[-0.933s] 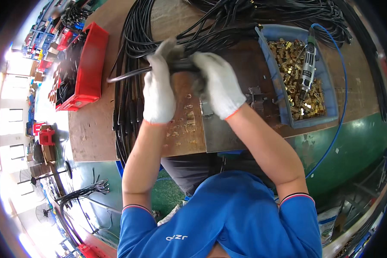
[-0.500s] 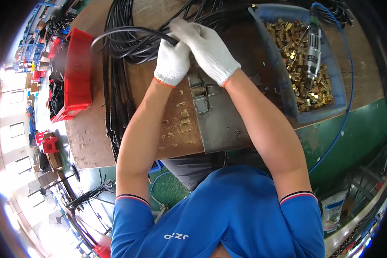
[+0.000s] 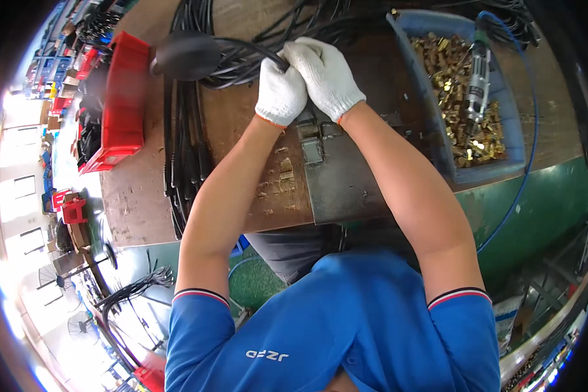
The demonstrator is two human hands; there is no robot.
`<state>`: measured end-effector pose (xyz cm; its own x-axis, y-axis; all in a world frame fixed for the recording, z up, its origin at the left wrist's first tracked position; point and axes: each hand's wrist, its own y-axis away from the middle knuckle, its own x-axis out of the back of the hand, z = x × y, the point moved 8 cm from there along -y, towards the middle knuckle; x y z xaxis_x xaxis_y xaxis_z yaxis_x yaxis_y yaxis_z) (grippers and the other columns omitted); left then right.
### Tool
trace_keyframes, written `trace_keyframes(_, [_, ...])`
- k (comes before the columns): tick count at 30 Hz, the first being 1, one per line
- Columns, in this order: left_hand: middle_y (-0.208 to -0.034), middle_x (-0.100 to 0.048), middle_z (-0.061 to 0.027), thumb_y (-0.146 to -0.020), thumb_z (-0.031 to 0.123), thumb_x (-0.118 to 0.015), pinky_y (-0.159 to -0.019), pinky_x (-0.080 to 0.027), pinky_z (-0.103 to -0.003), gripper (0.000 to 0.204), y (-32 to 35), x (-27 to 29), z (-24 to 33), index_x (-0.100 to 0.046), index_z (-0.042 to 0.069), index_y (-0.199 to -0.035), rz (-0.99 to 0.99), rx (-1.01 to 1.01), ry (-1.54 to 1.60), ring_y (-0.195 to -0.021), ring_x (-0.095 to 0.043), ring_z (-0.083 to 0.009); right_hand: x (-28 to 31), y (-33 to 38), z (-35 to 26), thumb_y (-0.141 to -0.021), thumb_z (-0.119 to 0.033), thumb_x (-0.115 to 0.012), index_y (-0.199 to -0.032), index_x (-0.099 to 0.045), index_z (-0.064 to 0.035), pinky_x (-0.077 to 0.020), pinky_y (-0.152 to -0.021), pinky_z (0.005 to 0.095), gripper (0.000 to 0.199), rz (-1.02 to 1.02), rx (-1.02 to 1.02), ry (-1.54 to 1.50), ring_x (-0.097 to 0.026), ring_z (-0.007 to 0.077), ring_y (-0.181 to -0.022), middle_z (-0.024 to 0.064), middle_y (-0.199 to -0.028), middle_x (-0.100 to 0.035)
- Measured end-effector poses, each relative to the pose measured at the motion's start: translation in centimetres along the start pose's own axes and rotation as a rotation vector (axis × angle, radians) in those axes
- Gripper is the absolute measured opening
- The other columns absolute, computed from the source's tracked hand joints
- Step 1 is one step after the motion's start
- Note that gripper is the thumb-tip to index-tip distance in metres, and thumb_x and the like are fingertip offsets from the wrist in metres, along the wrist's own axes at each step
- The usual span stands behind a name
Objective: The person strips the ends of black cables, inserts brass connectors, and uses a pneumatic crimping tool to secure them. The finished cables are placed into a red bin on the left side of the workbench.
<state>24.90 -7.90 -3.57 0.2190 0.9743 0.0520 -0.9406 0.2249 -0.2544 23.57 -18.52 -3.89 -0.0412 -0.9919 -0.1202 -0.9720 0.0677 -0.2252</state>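
Observation:
My left hand (image 3: 281,93), in a white knitted glove with an orange cuff, is closed around a black cable (image 3: 255,47). Pressed against it, my gloved right hand (image 3: 325,77) has its fingers bent over the cable's end; what they grip is hidden. Left of the hands a dark, rounded, blurred thing (image 3: 188,55) hangs where the cable leads; its kind cannot be made out. Behind and below it lies a bundle of black cables (image 3: 191,147), spread along the wooden table (image 3: 134,209). A metal plate with a small fixture (image 3: 311,147) sits just below my hands.
At the right stands a blue-grey bin (image 3: 445,140) of brass fittings (image 3: 447,85), with a pneumatic screwdriver (image 3: 478,81) lying on them and its blue air hose (image 3: 534,124) curving down past the table edge. A red bin (image 3: 125,95) with black parts stands at the left.
Both hands have shifted slightly right, still together on the cable. The right fingers, smeared before, now curl over the left hand. The dark rounded thing has appeared where a cable loop was.

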Motion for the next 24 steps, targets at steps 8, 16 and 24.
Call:
trace_keyframes(8, [-0.09, -0.071, -0.0041, -0.114, 0.058, -0.045, -0.079, -0.053, -0.031, 0.063, 5.9, 4.8, 2.6, -0.074, 0.004, -0.099, 0.371, 0.345, 0.207, -0.083, -0.065, -0.0161, 5.8, 6.5, -1.7, -0.101, -0.038, -0.072, -0.131, -0.07, 0.0008, -0.0541, -0.096, 0.0344, 0.049, 0.407, -0.239, -0.039, -0.069, 0.0195, -0.106, 0.0143, -0.121, -0.076])
trace_keyframes(16, [-0.105, -0.068, -0.0079, -0.102, 0.072, -0.056, -0.087, -0.063, -0.041, 0.069, 14.6, 1.3, 2.6, -0.06, 0.008, -0.127, 0.353, 0.537, 0.897, -0.097, -0.07, -0.0236, -2.0, 14.0, -8.1, -0.085, -0.016, -0.091, -0.132, -0.069, -0.0061, -0.0607, -0.091, 0.0359, 0.053, -0.175, 0.133, 0.191, -0.078, 0.0269, -0.104, 0.0138, -0.122, -0.077])
trace_keyframes(24, [-0.097, -0.07, -0.0077, -0.102, 0.069, -0.059, -0.085, -0.065, -0.043, 0.067, 15.4, 0.0, 2.5, -0.062, 0.007, -0.129, 0.311, 0.579, 1.174, -0.093, -0.073, -0.025, -3.6, 14.5, -11.3, -0.082, -0.015, -0.091, -0.116, -0.072, -0.0101, -0.0606, -0.07, 0.0387, 0.04, -0.127, 0.358, 0.373, -0.077, 0.0306, -0.081, 0.0102, -0.099, -0.077])
